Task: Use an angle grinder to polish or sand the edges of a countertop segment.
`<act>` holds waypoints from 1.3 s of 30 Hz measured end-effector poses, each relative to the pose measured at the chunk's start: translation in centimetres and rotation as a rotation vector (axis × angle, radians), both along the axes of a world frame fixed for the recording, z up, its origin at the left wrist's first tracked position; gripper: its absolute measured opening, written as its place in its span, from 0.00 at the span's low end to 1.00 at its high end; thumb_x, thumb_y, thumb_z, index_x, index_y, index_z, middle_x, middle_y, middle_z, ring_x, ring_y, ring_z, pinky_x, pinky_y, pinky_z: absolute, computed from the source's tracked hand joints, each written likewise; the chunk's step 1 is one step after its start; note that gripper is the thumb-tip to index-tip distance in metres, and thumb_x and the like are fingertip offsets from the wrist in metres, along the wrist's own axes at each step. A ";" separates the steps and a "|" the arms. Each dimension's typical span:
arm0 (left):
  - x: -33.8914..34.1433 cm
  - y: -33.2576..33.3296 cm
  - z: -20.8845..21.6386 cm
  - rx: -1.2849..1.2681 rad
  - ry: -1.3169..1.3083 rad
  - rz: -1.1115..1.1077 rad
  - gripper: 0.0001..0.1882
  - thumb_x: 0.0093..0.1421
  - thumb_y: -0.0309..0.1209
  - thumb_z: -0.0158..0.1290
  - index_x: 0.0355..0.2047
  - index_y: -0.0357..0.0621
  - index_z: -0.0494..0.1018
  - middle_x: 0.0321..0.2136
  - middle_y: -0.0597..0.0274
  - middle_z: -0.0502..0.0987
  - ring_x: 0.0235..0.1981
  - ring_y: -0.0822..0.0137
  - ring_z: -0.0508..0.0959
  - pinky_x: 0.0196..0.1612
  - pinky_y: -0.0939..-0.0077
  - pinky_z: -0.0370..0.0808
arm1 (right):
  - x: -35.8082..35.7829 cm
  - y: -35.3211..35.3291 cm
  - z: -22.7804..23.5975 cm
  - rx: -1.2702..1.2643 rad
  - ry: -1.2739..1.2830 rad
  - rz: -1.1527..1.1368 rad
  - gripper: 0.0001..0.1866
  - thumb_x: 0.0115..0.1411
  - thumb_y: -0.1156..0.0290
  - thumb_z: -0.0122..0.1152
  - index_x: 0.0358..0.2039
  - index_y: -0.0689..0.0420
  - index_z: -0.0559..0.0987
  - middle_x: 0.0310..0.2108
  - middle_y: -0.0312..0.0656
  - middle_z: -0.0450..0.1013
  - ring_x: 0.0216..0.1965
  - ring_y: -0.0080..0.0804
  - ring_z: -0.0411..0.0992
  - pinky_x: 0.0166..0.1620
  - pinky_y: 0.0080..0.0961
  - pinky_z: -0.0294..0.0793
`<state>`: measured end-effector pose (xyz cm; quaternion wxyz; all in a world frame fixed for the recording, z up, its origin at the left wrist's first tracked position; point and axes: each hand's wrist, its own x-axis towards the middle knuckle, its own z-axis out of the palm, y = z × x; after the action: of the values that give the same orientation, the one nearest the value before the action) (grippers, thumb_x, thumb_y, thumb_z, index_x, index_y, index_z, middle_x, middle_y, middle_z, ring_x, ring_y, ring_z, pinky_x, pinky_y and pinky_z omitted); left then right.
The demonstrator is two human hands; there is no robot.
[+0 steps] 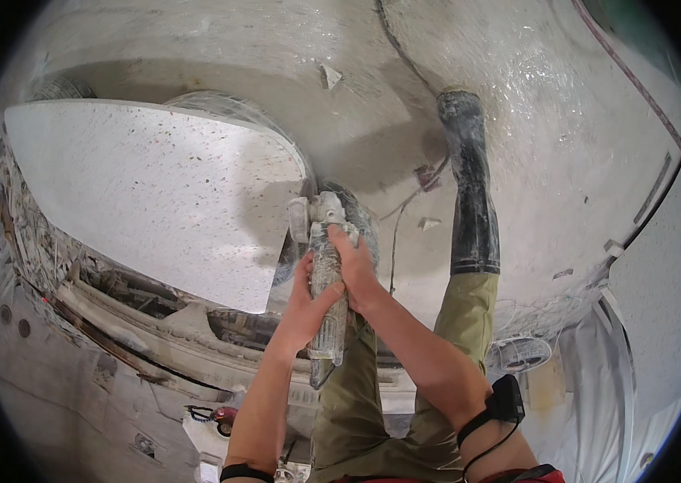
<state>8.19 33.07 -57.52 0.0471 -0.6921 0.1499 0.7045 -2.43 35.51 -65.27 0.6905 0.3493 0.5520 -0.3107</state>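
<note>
My left hand (307, 307) is wrapped round the dusty body of an angle grinder (327, 338). Farther up the tool, near its head, my right hand (354, 264) grips it as well. The grinder's head sits at the right end of a white speckled stone slab (155, 177), by its curved edge; whether the disc touches the stone I cannot tell. White dust coats the tool. Its working face is turned toward the slab and mostly hidden.
Tyre-like round supports (236, 105) show under the slab's far edge. A dark cable (395, 40) with a connector (427, 175) crosses the wet floor near my black rubber boot (469, 185). Stone chips (330, 76) lie about. A dusty trough-like ledge (139, 322) runs along the near left.
</note>
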 end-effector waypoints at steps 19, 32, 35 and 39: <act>0.2 -1.7 0.4 -0.070 0.063 -0.079 0.47 0.60 0.31 0.60 0.69 0.32 0.43 0.60 0.50 0.62 0.59 0.64 0.66 0.61 0.72 0.65 | 0.2 0.0 -0.1 -0.093 -0.202 -0.064 0.31 0.67 0.40 0.43 0.37 0.59 0.77 0.29 0.41 0.77 0.29 0.33 0.78 0.36 0.29 0.80; -7.0 0.1 -2.3 -0.283 0.090 0.293 0.48 0.60 0.32 0.59 0.69 0.32 0.39 0.62 0.46 0.59 0.62 0.59 0.64 0.65 0.67 0.61 | -7.8 -5.7 -0.6 -0.191 -0.128 0.309 0.25 0.68 0.47 0.49 0.44 0.60 0.76 0.31 0.42 0.77 0.28 0.31 0.77 0.34 0.28 0.79; -10.2 -1.4 -2.7 -0.346 0.078 0.475 0.48 0.60 0.33 0.59 0.69 0.33 0.38 0.63 0.45 0.57 0.63 0.58 0.63 0.65 0.66 0.60 | -9.6 -9.7 -0.5 -0.216 -0.019 0.561 0.24 0.69 0.49 0.49 0.41 0.60 0.77 0.30 0.42 0.77 0.27 0.31 0.77 0.33 0.28 0.79; -11.6 -3.3 -3.1 -0.377 0.071 0.623 0.48 0.61 0.33 0.58 0.69 0.35 0.37 0.63 0.45 0.57 0.63 0.57 0.63 0.65 0.64 0.61 | -9.8 -13.4 -0.8 -0.263 -0.045 0.759 0.23 0.67 0.50 0.50 0.41 0.60 0.76 0.30 0.42 0.77 0.26 0.30 0.77 0.30 0.27 0.78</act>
<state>-3.45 29.76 -60.64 -0.3035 -0.6760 0.0606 0.6688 -12.27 22.07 -66.03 0.8070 0.0357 0.5820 -0.0939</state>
